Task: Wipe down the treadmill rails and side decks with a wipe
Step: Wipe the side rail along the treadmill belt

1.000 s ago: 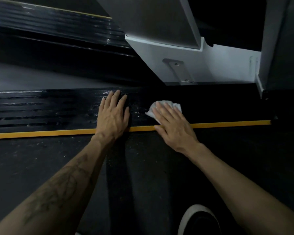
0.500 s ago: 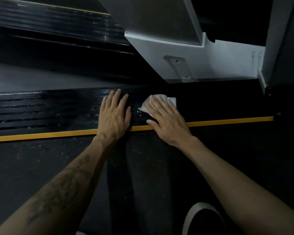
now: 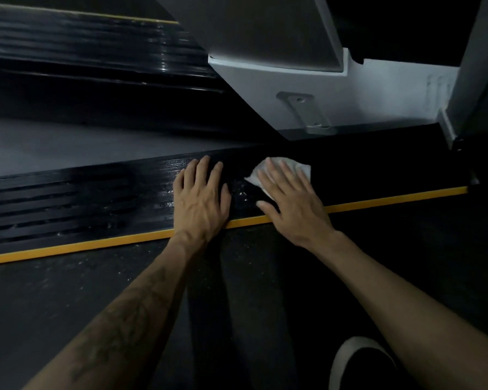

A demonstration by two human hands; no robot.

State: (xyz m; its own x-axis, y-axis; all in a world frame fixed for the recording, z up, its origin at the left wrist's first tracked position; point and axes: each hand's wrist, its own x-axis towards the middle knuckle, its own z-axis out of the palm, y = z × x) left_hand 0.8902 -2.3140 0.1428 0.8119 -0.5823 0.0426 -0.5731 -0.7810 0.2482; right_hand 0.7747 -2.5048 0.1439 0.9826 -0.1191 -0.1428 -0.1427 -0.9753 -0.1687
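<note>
**Wipe pressed to treadmill side deck**

A person's right hand [image 3: 290, 204], fingers spread flat, presses a white wipe [image 3: 279, 171] onto the black ribbed side deck [image 3: 96, 204] above its yellow edge stripe [image 3: 392, 199]. The left hand [image 3: 200, 201] rests flat beside it, near what seem to be droplets in the dim light.

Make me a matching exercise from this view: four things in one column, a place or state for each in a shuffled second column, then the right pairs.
Things
1. crumpled white wipe
2. left hand
3. thin yellow stripe
4. black shoe with white sole

Places or states
A. lies flat and bare on the ribbed black side deck
B. sits at the bottom edge of the view, near the right forearm
C. is pressed under the straight fingers of the right hand
D. runs along the near edge of the deck

Pairs: 1-C, 2-A, 3-D, 4-B
</note>
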